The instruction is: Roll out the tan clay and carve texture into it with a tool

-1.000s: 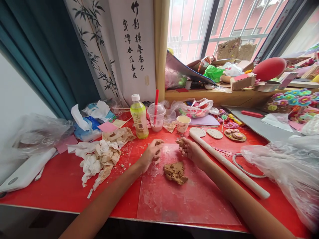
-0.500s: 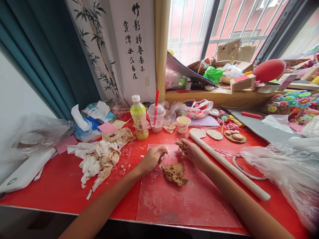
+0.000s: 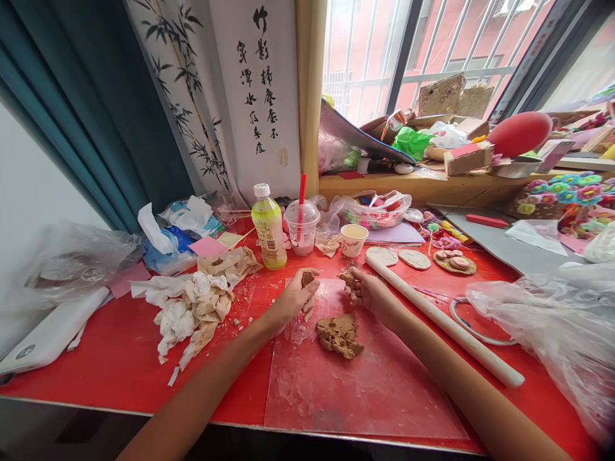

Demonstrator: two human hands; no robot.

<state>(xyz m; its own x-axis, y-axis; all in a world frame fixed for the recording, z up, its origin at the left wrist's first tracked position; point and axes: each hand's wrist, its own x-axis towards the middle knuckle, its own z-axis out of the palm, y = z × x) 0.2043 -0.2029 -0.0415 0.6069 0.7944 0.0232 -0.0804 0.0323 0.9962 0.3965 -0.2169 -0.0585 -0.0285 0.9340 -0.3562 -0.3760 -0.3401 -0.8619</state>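
A torn, lumpy slab of brown clay (image 3: 339, 336) lies on a clear plastic sheet (image 3: 365, 397). Just above its left end, my left hand (image 3: 296, 298) is curled around a small piece of clay (image 3: 308, 277), which shows between thumb and fingers. My right hand (image 3: 368, 293) is closed on another clay piece (image 3: 347, 278) at its fingertips, above the slab's right end. Both hands are apart from the slab and from each other.
A long pale rolling pin (image 3: 446, 320) lies right of my right hand. Behind stand a drink bottle (image 3: 269, 230), a plastic cup (image 3: 302, 230) and a paper cup (image 3: 354, 241). Crumpled tissues (image 3: 192, 307) lie left; a plastic bag (image 3: 552, 326) lies right. Flat clay discs (image 3: 414, 259) lie behind the pin.
My left hand has moved slightly up and left, away from the slab's left edge, and turned so the clay piece in it shows. My right hand has hardly moved.
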